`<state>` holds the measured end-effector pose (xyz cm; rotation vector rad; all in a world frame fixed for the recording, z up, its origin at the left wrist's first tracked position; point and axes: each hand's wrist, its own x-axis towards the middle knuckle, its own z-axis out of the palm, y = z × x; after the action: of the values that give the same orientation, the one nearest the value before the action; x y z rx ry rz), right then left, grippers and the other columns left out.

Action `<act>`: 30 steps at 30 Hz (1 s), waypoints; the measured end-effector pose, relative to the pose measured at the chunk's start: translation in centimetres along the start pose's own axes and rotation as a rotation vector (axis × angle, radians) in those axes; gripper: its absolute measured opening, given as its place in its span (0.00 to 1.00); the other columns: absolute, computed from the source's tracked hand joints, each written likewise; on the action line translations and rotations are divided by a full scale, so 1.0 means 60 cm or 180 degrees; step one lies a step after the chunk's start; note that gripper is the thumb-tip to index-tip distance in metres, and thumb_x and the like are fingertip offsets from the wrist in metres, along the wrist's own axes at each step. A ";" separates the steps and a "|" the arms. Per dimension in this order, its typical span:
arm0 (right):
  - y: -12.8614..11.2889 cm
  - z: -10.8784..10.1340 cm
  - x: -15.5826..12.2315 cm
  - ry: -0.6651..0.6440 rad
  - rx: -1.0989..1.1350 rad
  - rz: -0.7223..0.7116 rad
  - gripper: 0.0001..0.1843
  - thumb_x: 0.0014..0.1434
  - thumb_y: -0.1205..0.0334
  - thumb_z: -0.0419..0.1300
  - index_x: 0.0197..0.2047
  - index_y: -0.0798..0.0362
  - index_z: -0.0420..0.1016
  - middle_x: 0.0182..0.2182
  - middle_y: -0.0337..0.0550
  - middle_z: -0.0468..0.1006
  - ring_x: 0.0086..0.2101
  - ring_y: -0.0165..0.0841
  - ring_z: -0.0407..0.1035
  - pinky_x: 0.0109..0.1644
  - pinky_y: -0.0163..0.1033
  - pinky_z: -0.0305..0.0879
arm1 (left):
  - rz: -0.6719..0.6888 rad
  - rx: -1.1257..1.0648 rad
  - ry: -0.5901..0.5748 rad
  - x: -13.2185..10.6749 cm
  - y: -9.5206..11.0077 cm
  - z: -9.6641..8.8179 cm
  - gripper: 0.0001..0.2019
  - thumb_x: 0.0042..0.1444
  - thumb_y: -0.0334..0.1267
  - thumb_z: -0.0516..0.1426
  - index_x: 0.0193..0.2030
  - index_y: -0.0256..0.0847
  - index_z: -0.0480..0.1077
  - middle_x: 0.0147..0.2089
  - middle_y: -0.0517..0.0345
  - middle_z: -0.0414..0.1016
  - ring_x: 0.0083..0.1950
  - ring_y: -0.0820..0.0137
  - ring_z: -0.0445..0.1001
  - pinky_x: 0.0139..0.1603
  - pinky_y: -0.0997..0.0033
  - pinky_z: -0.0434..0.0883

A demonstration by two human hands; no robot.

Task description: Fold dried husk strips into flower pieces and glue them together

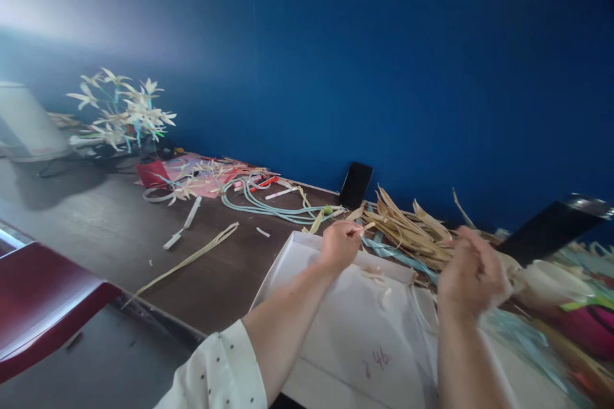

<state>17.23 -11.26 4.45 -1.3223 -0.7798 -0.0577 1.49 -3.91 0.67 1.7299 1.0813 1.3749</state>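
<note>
My left hand [341,244] is closed in a pinch above the far edge of a white shallow box [311,326]. A small pale strip [368,227] sticks out from its fingertips. To the right, my right hand [472,275] is raised over the box's right side, blurred, with its fingers curled in. What it holds, if anything, cannot be made out. Several small pale scraps [374,273] lie in the box, and red handwriting marks the paper there. Behind both hands is a heap of dry tan husk leaves [412,230] with light blue strips [400,255] in front.
A black phone [355,184] leans against the blue partition [384,77]. Pale blue cords [254,202] and a split cream strip [192,260] lie leftward. Handmade white flowers [129,112] stand at the far left. A black cylinder [551,230] lies tilted at right, near a pale bowl [551,284].
</note>
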 end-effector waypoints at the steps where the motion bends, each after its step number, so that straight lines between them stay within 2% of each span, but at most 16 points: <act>1: 0.004 0.004 0.000 -0.0163 -0.0068 0.0121 0.19 0.56 0.57 0.54 0.48 0.56 0.74 0.42 0.49 0.75 0.37 0.40 0.73 0.42 0.45 0.69 | -0.0020 0.0007 0.0020 0.001 -0.002 0.000 0.07 0.51 0.32 0.56 0.27 0.41 0.75 0.38 0.58 0.77 0.43 0.72 0.73 0.48 0.72 0.68; 3: 0.013 0.011 -0.001 -0.0381 -0.0100 0.0240 0.16 0.53 0.59 0.56 0.42 0.55 0.77 0.33 0.47 0.78 0.25 0.35 0.73 0.33 0.42 0.70 | -0.0094 0.0021 0.0094 0.004 -0.004 -0.003 0.07 0.51 0.32 0.55 0.27 0.40 0.75 0.38 0.58 0.77 0.43 0.71 0.73 0.48 0.73 0.68; 5: 0.019 0.014 -0.002 -0.0655 0.0140 0.0421 0.16 0.51 0.59 0.58 0.42 0.55 0.78 0.32 0.47 0.79 0.21 0.33 0.71 0.26 0.38 0.68 | -0.0161 0.0054 0.0175 0.007 -0.006 -0.008 0.07 0.51 0.32 0.55 0.28 0.40 0.75 0.39 0.57 0.77 0.44 0.71 0.73 0.47 0.72 0.68; 7: 0.019 0.013 -0.002 -0.0663 0.0368 0.0584 0.17 0.49 0.58 0.59 0.41 0.56 0.78 0.32 0.48 0.79 0.21 0.33 0.71 0.20 0.34 0.63 | -0.0217 0.0110 0.0257 0.010 -0.007 -0.014 0.08 0.52 0.33 0.54 0.28 0.40 0.75 0.38 0.58 0.77 0.43 0.70 0.73 0.46 0.73 0.67; 10: 0.012 0.009 0.002 -0.0388 0.0426 0.0716 0.17 0.48 0.57 0.60 0.41 0.56 0.78 0.33 0.48 0.79 0.23 0.33 0.72 0.15 0.29 0.53 | -0.0263 0.0205 0.0270 0.013 -0.010 -0.020 0.10 0.53 0.34 0.53 0.28 0.40 0.75 0.35 0.59 0.77 0.39 0.70 0.73 0.42 0.73 0.67; 13: 0.005 0.005 0.007 -0.0178 0.0333 0.0718 0.17 0.48 0.57 0.60 0.41 0.55 0.78 0.33 0.47 0.79 0.25 0.32 0.72 0.15 0.28 0.54 | -0.0210 0.0210 0.0336 0.014 -0.012 -0.018 0.09 0.52 0.33 0.53 0.28 0.41 0.76 0.35 0.59 0.77 0.39 0.71 0.73 0.41 0.74 0.67; 15: 0.000 0.003 0.012 -0.0295 0.0213 0.0723 0.17 0.48 0.56 0.59 0.41 0.54 0.78 0.32 0.46 0.79 0.26 0.32 0.72 0.17 0.28 0.57 | -0.0092 0.0202 0.0408 0.013 -0.014 -0.013 0.09 0.52 0.32 0.53 0.27 0.41 0.75 0.37 0.59 0.77 0.41 0.71 0.73 0.44 0.74 0.67; 17: -0.005 0.001 0.016 -0.0814 -0.0157 0.0769 0.17 0.48 0.54 0.60 0.40 0.54 0.78 0.32 0.46 0.79 0.26 0.33 0.72 0.18 0.30 0.59 | 0.0048 0.0197 0.0392 0.011 -0.014 -0.009 0.09 0.52 0.31 0.54 0.26 0.41 0.75 0.37 0.58 0.77 0.42 0.71 0.72 0.45 0.74 0.67; 20: -0.015 -0.001 0.022 -0.1999 -0.1130 0.0764 0.20 0.46 0.52 0.62 0.42 0.52 0.78 0.29 0.44 0.79 0.23 0.33 0.71 0.19 0.33 0.62 | 0.0183 0.0170 0.0332 0.010 -0.017 -0.007 0.09 0.52 0.31 0.54 0.27 0.40 0.74 0.37 0.58 0.77 0.42 0.71 0.72 0.45 0.73 0.68; 22: -0.026 -0.003 0.024 -0.2580 -0.1539 0.0733 0.22 0.45 0.51 0.63 0.43 0.51 0.77 0.29 0.43 0.79 0.22 0.34 0.72 0.20 0.35 0.64 | 0.0198 0.0211 0.0321 0.011 -0.019 -0.007 0.09 0.52 0.31 0.54 0.26 0.40 0.74 0.37 0.57 0.77 0.42 0.71 0.72 0.45 0.73 0.68; 25: -0.051 -0.008 0.029 -0.2983 -0.1661 0.0874 0.23 0.45 0.49 0.64 0.44 0.52 0.76 0.30 0.46 0.79 0.27 0.39 0.74 0.21 0.37 0.66 | 0.0138 0.0292 0.0304 0.013 -0.021 -0.008 0.10 0.53 0.31 0.53 0.25 0.40 0.74 0.37 0.56 0.77 0.43 0.70 0.72 0.46 0.71 0.68; 30: -0.103 -0.028 0.061 -0.3128 -0.1655 0.1106 0.29 0.48 0.45 0.63 0.50 0.51 0.72 0.37 0.50 0.79 0.36 0.42 0.74 0.24 0.36 0.69 | 0.0094 0.0125 0.0275 0.011 -0.019 -0.007 0.09 0.52 0.30 0.54 0.27 0.40 0.75 0.38 0.56 0.76 0.42 0.71 0.72 0.45 0.71 0.68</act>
<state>17.94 -13.07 11.56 -1.9858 -1.3943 0.7641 0.90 -2.80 0.03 1.7345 1.1409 1.4676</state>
